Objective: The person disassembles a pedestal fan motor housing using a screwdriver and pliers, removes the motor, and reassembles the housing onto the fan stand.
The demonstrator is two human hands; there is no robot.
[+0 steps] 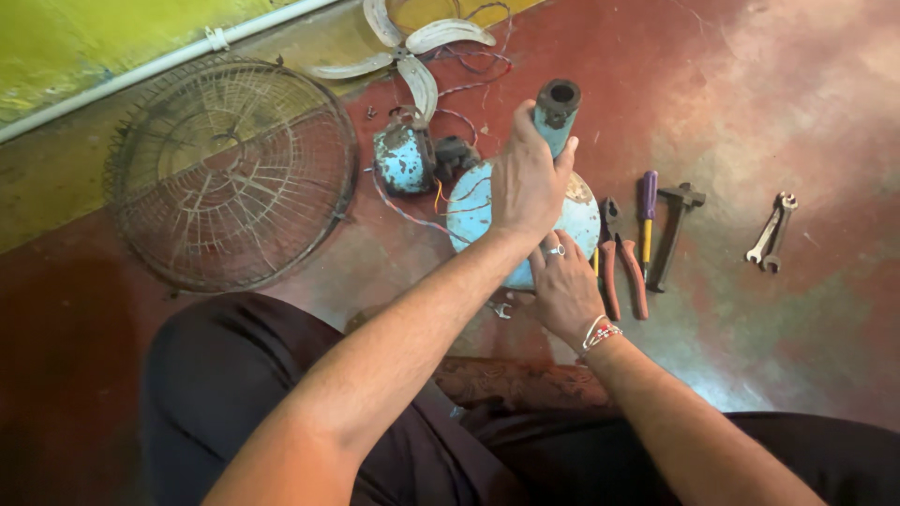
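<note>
A worn light-blue fan base stands on the red floor with its upright blue post pointing toward me. My left hand is wrapped around the post just below its dark open top. On the near rim of the round base rests my right hand, fingers pressed against it, with a ring and a beaded bracelet showing. What lies under that palm is hidden.
A rusty wire fan guard lies at left by the yellow wall. A blue motor with loose wires and white blades sit behind the base. Orange-handled pliers, a purple screwdriver, a hammer and spanners lie at right.
</note>
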